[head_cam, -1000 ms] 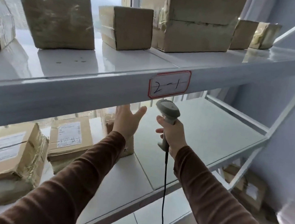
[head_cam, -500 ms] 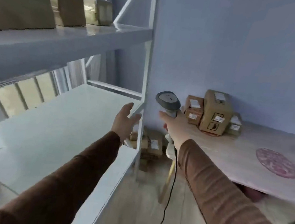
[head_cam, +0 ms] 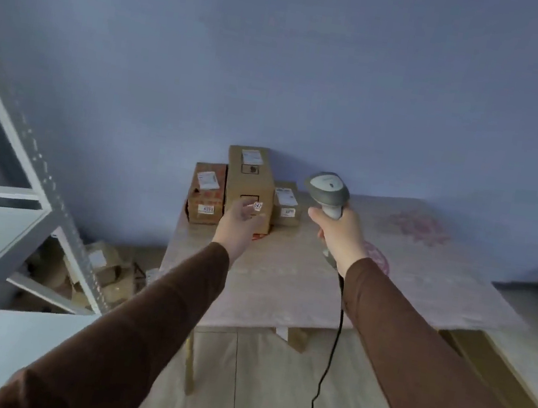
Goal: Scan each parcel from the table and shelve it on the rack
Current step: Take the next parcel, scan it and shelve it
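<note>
My right hand (head_cam: 337, 236) is wrapped around the handle of the grey barcode scanner (head_cam: 327, 191), head pointing up and away, its black cable (head_cam: 324, 367) hanging down between my sleeves. My left hand (head_cam: 238, 225) holds nothing: fingers loose and spread, reaching toward the parcels; whether it touches one I cannot tell.

Three brown cardboard parcels stand in a row at the far left end of the table (head_cam: 283, 285), against the wall. The tall parcel (head_cam: 248, 180) in the middle stands upright, with a white shipping label on top and a small sticker reading "042" on its front. The left parcel (head_cam: 207, 191) is shorter, with a white label on top, red print on its face that I cannot read, and a lower sticker too blurred to read. The small parcel (head_cam: 286, 203) on the right carries a white label on top and a small sticker on its side, also illegible.

The table has a pale, pinkish cloth with faint red patterns. Behind it is a blue-grey wall (head_cam: 280, 67); the floor is light wood. The white metal rack (head_cam: 17, 213) stands at my left, with more cardboard boxes (head_cam: 106, 271) heaped on the floor beneath it.
</note>
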`<action>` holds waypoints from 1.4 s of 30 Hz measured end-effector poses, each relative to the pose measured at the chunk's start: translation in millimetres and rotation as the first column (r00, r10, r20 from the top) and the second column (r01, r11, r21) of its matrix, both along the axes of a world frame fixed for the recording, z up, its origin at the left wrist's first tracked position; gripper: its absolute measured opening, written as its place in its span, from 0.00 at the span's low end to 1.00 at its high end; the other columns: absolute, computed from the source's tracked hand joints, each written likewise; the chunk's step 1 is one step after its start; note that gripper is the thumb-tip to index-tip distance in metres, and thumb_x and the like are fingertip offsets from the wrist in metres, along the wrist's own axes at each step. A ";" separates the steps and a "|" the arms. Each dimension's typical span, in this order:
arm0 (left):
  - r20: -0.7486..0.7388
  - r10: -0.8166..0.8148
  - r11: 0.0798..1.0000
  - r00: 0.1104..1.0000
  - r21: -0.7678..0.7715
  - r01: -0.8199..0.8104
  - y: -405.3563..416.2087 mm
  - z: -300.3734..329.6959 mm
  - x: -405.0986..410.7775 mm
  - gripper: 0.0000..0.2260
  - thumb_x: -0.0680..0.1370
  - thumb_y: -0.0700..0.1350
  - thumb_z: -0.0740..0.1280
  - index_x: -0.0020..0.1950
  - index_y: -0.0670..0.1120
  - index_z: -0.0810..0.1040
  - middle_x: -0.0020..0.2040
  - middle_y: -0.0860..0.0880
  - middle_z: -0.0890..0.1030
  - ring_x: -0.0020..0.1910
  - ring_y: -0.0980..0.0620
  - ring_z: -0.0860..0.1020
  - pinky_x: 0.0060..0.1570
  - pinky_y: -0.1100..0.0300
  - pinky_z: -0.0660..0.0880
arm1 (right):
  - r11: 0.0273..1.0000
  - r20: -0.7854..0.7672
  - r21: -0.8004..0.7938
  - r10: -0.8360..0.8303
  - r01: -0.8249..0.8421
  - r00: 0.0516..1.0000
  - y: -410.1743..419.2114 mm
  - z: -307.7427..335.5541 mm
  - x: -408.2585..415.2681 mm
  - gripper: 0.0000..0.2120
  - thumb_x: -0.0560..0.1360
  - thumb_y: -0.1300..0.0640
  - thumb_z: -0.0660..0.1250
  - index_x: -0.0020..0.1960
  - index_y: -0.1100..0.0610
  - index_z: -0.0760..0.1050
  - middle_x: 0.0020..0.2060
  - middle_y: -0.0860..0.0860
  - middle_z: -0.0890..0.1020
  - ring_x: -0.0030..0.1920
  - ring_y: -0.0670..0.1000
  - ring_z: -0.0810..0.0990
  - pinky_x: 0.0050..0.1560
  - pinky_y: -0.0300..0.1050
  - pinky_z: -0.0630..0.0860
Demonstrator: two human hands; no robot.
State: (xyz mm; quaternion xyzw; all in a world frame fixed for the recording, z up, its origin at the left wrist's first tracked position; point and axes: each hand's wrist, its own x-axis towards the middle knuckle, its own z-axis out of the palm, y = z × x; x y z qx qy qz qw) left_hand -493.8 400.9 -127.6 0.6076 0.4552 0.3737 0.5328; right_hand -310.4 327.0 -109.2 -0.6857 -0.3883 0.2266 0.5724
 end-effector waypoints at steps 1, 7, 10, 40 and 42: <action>-0.003 -0.015 1.000 1.000 -0.002 0.015 8.0 -2.2 22.8 0.23 0.82 0.45 0.68 0.76 0.47 0.68 0.73 0.46 0.74 0.69 0.47 0.74 0.63 0.54 0.72 | 1.000 0.002 -0.002 -0.011 0.011 1.000 6.3 -0.1 22.1 0.07 0.76 0.55 0.74 0.43 0.50 0.76 0.22 0.41 0.77 0.23 0.42 0.74 0.26 0.37 0.68; -0.034 -0.030 0.998 0.999 -0.048 0.029 53.7 -28.4 118.4 0.23 0.82 0.44 0.68 0.76 0.45 0.69 0.73 0.45 0.74 0.65 0.51 0.74 0.63 0.58 0.68 | 0.999 -0.067 -0.046 -0.030 0.027 0.997 54.8 -22.2 110.1 0.07 0.76 0.56 0.74 0.47 0.54 0.76 0.33 0.52 0.77 0.31 0.51 0.76 0.37 0.52 0.73; -0.083 -0.009 0.997 0.997 -0.081 0.002 81.8 -48.2 149.1 0.24 0.82 0.44 0.67 0.78 0.44 0.67 0.75 0.45 0.72 0.71 0.49 0.72 0.67 0.58 0.67 | 0.997 -0.121 -0.067 -0.035 0.027 0.992 83.9 -40.9 136.3 0.09 0.76 0.56 0.74 0.52 0.58 0.78 0.35 0.51 0.78 0.32 0.51 0.75 0.40 0.50 0.73; -0.468 0.294 0.870 0.833 -0.229 -0.436 372.7 -206.8 327.6 0.35 0.82 0.49 0.63 0.84 0.43 0.49 0.82 0.42 0.58 0.80 0.40 0.58 0.79 0.47 0.57 | 0.919 -0.414 -0.371 -0.038 -0.130 0.909 406.9 -220.4 263.3 0.08 0.75 0.59 0.73 0.44 0.50 0.75 0.34 0.47 0.81 0.33 0.44 0.79 0.29 0.36 0.72; -0.503 0.307 0.863 0.808 -0.210 -0.459 379.2 -214.8 330.3 0.34 0.82 0.49 0.63 0.83 0.42 0.51 0.82 0.41 0.58 0.80 0.40 0.56 0.79 0.46 0.55 | 0.908 -0.452 -0.382 -0.020 -0.173 0.892 415.8 -231.4 264.8 0.05 0.75 0.59 0.73 0.48 0.53 0.78 0.40 0.52 0.84 0.40 0.53 0.84 0.40 0.44 0.79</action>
